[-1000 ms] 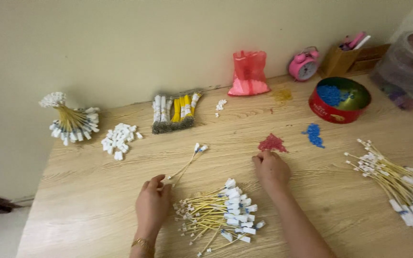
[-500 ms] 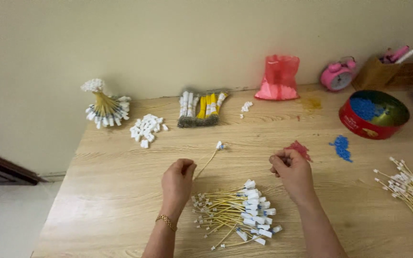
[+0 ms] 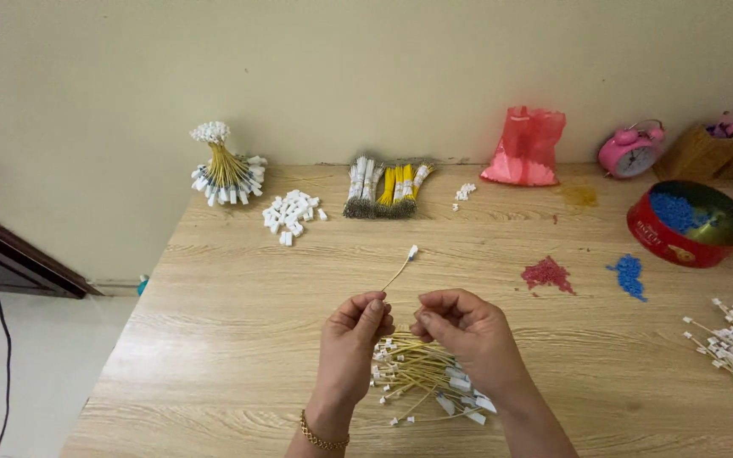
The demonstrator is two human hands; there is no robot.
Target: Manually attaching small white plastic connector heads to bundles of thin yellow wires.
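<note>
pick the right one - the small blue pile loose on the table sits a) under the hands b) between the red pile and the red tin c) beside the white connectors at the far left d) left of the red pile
b: the blue pile lies on the bare table top, right of the red pile and just below-left of the red tin, well clear of both hands.

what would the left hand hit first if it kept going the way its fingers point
Probably nothing soon: the left hand, pinching a yellow wire, points away over bare table. Furthest along that line lies the bundle of yellow and white wires; depth is unclear.
</note>
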